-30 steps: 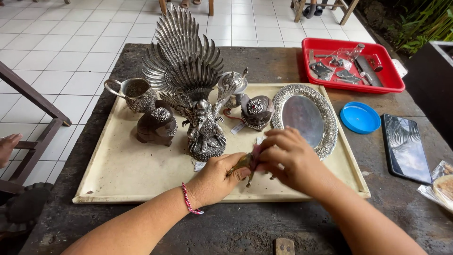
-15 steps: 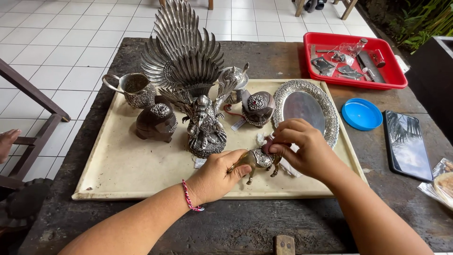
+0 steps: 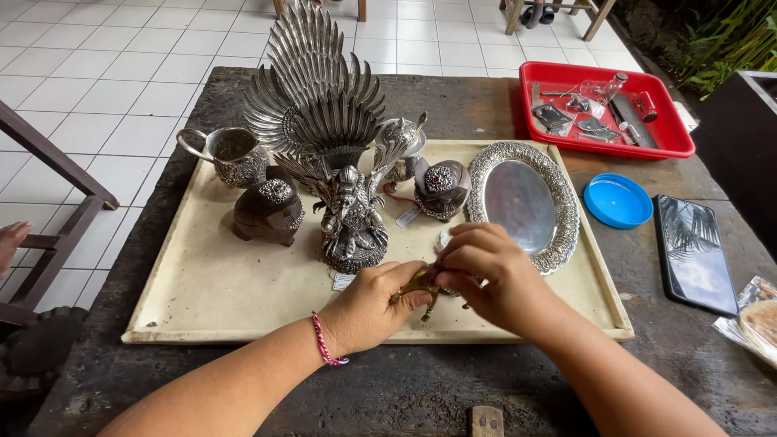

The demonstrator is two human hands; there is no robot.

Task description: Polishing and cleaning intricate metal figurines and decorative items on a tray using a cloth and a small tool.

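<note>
A small brass-coloured figurine (image 3: 421, 283) is pinched between the fingers of both hands just above the front part of the cream tray (image 3: 210, 283). The left hand (image 3: 376, 303) is closed on its near end from below; the right hand (image 3: 490, 271) is curled over its far end, hiding most of it. Only thin legs or prongs and a bit of the body are seen. It is judged to be metal: stiff, hard, light enough for a fingertip hold, smooth and somewhat slippery. The thin projections are likely the weak points, so the body is the better place to be gripped. Just beyond the hands stand a winged statue (image 3: 344, 210) and an oval silver platter (image 3: 522, 202); a dark lidded box (image 3: 269, 212) sits to the left. Well apart on the bench (image 3: 453, 101) lie a blue lid (image 3: 617, 200) and a red tray (image 3: 676, 142).
</note>
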